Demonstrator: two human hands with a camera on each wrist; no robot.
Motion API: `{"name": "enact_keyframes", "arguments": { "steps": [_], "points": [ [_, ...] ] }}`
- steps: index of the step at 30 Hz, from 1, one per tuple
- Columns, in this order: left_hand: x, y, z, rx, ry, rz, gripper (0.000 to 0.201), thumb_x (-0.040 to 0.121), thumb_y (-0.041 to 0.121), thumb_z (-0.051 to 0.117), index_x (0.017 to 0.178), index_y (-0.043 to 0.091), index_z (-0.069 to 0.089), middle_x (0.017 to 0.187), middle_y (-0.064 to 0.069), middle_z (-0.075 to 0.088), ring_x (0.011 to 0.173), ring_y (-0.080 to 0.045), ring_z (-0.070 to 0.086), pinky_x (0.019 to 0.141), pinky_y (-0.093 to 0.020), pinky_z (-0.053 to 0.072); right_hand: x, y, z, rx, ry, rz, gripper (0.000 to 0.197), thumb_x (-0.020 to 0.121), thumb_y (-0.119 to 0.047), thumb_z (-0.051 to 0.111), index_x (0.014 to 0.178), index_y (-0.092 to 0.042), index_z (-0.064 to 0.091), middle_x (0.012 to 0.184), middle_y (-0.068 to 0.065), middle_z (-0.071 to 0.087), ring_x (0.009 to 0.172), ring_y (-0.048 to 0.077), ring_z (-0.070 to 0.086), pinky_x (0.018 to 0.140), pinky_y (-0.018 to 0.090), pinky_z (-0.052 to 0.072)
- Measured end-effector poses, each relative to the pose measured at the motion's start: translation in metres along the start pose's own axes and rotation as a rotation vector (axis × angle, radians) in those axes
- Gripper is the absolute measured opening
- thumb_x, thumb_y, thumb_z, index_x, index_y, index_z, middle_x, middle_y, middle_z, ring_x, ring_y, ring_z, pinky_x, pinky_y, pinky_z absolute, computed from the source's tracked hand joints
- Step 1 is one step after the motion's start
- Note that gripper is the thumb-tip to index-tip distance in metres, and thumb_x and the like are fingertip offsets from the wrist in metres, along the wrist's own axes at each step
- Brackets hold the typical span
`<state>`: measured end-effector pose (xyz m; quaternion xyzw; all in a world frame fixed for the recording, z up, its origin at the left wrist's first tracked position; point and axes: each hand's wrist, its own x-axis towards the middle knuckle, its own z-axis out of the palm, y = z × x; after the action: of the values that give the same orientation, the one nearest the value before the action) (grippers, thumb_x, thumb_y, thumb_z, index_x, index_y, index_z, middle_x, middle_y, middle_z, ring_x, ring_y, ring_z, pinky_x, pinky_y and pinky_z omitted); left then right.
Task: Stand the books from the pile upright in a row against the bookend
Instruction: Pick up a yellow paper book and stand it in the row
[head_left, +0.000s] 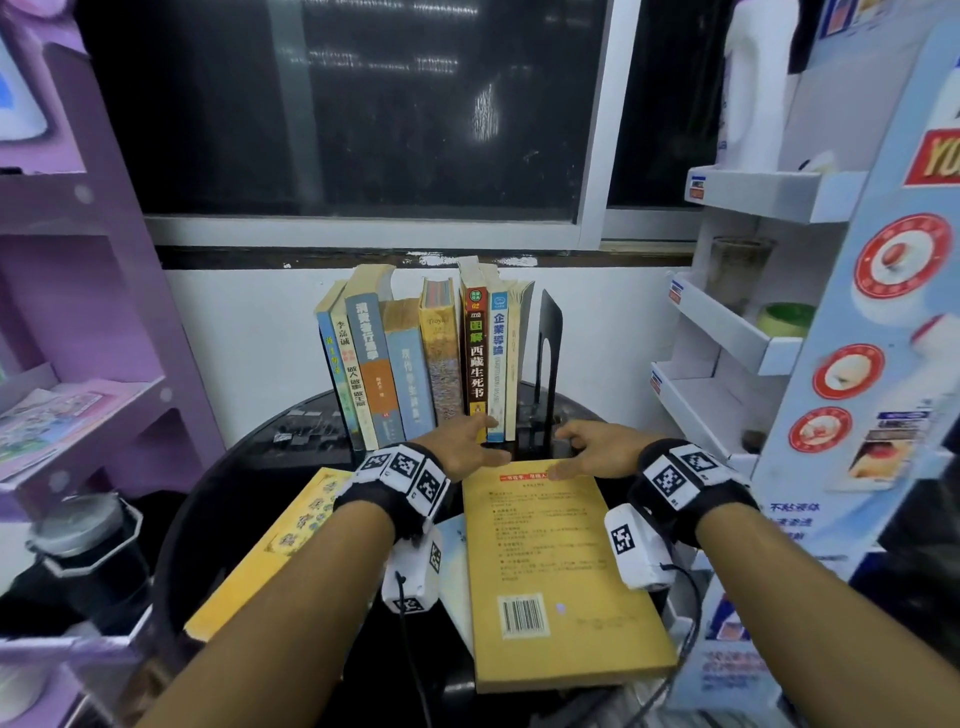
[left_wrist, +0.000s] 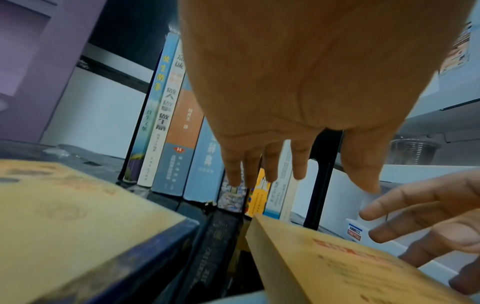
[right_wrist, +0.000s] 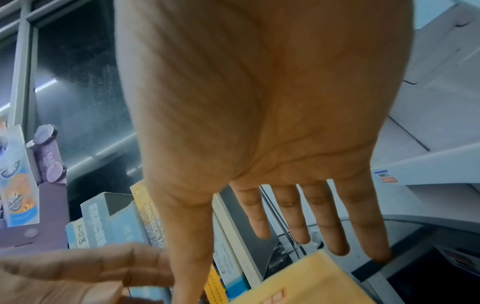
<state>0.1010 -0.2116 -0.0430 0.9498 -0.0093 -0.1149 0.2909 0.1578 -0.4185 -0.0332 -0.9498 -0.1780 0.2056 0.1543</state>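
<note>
Head view: yellow book (head_left: 558, 577) lies flat below both spread, empty hands, left hand (head_left: 465, 444) and right hand (head_left: 597, 449), fingers near its far edge.

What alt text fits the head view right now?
Both open hands, left hand and right hand, reach over a flat yellow book toward a row of upright books beside a black bookend on a dark round table.
</note>
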Motion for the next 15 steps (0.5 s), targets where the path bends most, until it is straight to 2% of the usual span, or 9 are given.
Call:
{"name": "enact_keyframes", "arguments": {
  "steps": [4,7,10,15],
  "points": [
    [0.004,-0.008,0.015,-0.021,-0.183,-0.131,0.07,0.088,0.049,0.06,0.145,0.02,0.032,0.149,-0.003,0.037,0.135,-0.024,0.037,0.112,-0.037,0.03,0.0,0.007,0.01,0.036,-0.055,0.055,0.085,0.075,-0.053,0.075,0.145,-0.026,0.035,0.143,0.0,0.048,0.125,0.021,0.05,0.109,0.04,0.039],
    [0.006,-0.012,0.022,-0.039,-0.164,-0.152,0.074,0.08,0.047,0.071,0.141,0.023,0.035,0.142,-0.002,0.045,0.128,-0.022,0.044,0.11,-0.038,0.034,0.001,0.009,0.013,0.05,-0.061,0.061,0.086,0.072,-0.046,0.08,0.143,-0.026,0.036,0.135,0.0,0.053,0.119,0.02,0.054,0.105,0.04,0.044],
    [0.007,-0.012,0.023,0.021,-0.142,-0.148,0.082,0.075,0.045,0.077,0.141,0.024,0.033,0.139,-0.002,0.047,0.125,-0.023,0.047,0.108,-0.042,0.038,0.001,0.007,0.015,0.019,-0.046,0.048,0.089,0.071,-0.04,0.083,0.144,-0.022,0.036,0.135,0.0,0.053,0.12,0.02,0.053,0.104,0.036,0.043],
    [0.006,-0.012,0.026,0.091,-0.058,-0.1,0.088,0.073,0.043,0.079,0.143,0.018,0.033,0.139,-0.003,0.047,0.125,-0.022,0.048,0.105,-0.036,0.04,0.004,0.005,0.016,-0.021,-0.005,0.023,0.087,0.069,-0.039,0.085,0.14,-0.017,0.041,0.135,0.001,0.053,0.12,0.02,0.053,0.103,0.037,0.043]
  ]
}}
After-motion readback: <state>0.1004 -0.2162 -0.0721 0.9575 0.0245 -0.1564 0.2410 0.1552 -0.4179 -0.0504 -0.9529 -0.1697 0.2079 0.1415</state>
